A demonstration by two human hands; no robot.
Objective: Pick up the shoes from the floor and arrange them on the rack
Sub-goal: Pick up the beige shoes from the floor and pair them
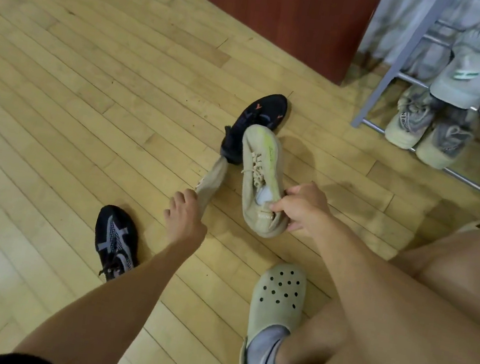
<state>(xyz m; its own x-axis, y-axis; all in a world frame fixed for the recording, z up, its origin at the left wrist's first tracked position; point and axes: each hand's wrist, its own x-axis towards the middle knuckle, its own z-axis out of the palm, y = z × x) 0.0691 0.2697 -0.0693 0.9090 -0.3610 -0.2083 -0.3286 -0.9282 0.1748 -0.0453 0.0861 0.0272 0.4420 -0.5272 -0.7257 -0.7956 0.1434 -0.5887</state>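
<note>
Grips the beige laced shoe [261, 166] at its heel with right hand [302, 210], thumb and fingers curled over the collar. Toe away from body, low over the wooden floor [62, 79]; cannot tell whether clear of it.

Holds second beige shoe [211, 182] by its heel end in left hand [186, 216], fingers closed round it. Seen edge-on, toe end up against a black shoe with orange marks [258, 116], lying on the floor just behind both beige shoes and partly covered by them.

Beside left forearm, on the floor, untouched: black shoe with grey stripes [114, 241].

At upper right, well apart from both hands: rack [384, 75], with pale grey shoes [469, 75] on an upper bar and a beige-grey pair [409, 119] on the lowest.

Wears a pale clog [278, 295] on the foot near right knee.

Behind, left of rack: reddish-brown cabinet [272, 10].
</note>
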